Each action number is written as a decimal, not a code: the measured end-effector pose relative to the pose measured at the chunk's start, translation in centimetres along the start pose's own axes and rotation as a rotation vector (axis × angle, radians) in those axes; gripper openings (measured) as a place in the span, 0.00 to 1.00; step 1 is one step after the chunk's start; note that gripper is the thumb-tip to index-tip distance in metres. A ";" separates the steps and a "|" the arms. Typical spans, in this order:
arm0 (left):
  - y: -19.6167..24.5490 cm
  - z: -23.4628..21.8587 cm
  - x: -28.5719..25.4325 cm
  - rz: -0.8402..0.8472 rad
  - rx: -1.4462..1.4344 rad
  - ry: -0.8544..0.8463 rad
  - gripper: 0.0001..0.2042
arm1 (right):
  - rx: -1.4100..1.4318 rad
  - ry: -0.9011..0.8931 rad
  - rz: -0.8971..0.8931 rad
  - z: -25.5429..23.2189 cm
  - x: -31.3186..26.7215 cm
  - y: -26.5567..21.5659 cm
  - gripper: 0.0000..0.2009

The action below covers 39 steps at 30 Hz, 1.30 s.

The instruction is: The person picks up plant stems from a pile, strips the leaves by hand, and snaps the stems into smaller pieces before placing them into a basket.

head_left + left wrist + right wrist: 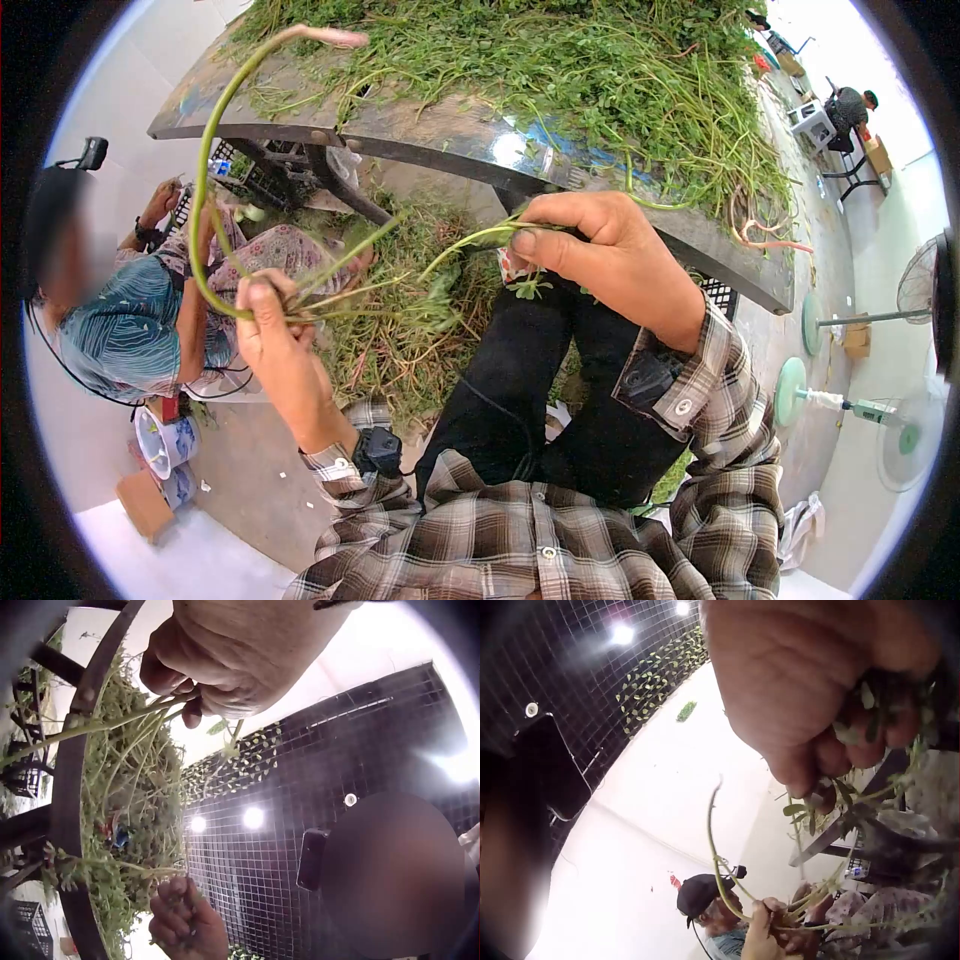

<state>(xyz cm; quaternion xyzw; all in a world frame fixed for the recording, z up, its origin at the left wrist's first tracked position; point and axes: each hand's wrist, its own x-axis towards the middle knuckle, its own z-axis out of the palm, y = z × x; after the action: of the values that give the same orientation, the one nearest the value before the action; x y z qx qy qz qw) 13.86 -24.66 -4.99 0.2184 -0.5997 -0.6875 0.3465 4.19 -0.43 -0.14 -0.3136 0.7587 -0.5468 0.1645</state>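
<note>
My left hand pinches the base of a branching green plant between thumb and fingers; one thick stem arches up from it to a pinkish end. The right hand pinches a thinner leafy stem of the plant, which stretches between both hands. In the left wrist view, the left hand holds several stems at their joint, and the right hand is lower down. Small leaves show under the curled fingers of the right hand in the right wrist view, where the left hand grips the stems.
A dark-edged table carries a large heap of green plants. More plant pieces lie on the floor below. Another person sits at the left. Fans stand at the right, and a cardboard box is at lower left.
</note>
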 end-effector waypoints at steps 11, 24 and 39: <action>-0.2 3.9 -2.8 -0.145 0.058 -0.483 0.12 | 0.073 -0.126 0.050 0.7 0.2 -0.7 0.10; 0.3 4.8 -3.7 -0.235 0.135 -0.794 0.09 | -0.008 -0.048 0.013 1.4 0.3 -0.4 0.10; -0.6 4.6 -3.3 -0.204 -0.110 -0.463 0.10 | 0.043 -0.094 0.084 2.5 0.8 0.0 0.11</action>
<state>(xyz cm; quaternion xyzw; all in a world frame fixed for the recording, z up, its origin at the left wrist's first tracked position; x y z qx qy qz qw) 12.67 -19.11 -5.09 0.0955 -0.5995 -0.7822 0.1400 5.07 -2.81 -0.90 -0.3034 0.7507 -0.5401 0.2295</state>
